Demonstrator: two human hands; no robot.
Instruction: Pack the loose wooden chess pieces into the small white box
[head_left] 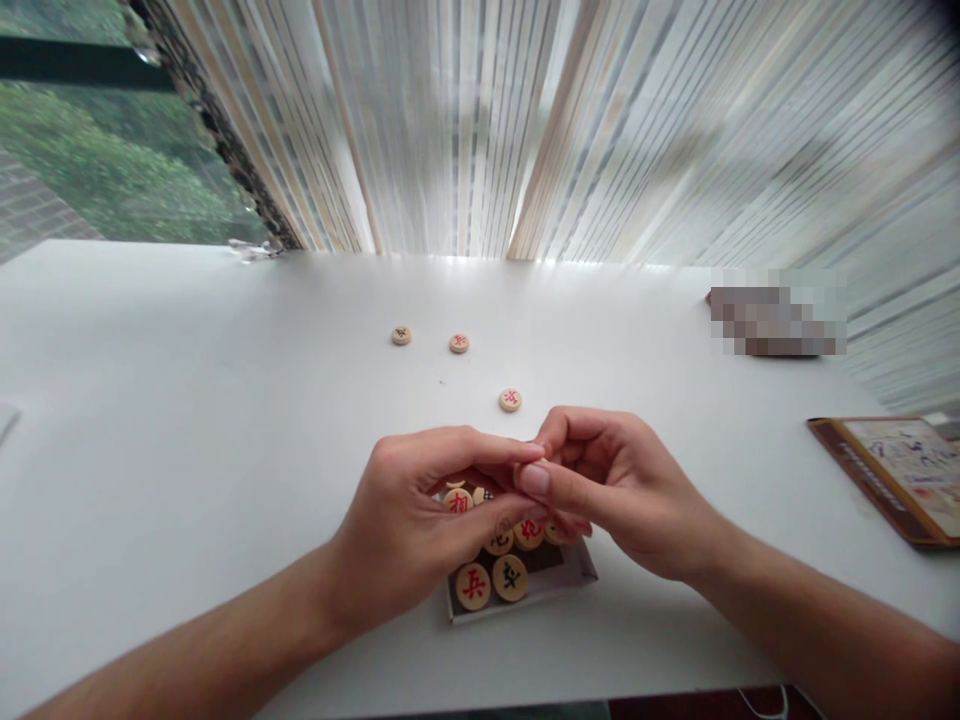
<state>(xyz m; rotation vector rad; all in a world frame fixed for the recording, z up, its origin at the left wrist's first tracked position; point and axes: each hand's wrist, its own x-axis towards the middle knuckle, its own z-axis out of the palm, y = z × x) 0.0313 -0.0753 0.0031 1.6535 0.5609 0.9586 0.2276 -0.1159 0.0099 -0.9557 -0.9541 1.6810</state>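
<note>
My left hand and my right hand meet above a small shallow box. Their fingertips are closed together around a xiangqi piece, of which only a pale sliver shows; the rest is hidden by the fingers. Round wooden xiangqi pieces lie in the box, among them one with a red character and one with a black character along the near side. Another red-marked piece sits behind them, partly covered by my left hand. Both hands hide much of the box.
Three loose pieces lie beyond my hands on the white table: a black-marked piece, a red-marked piece and a nearer red piece. At right are a brown-edged flat item and a blurred-out object. Curtains hang behind.
</note>
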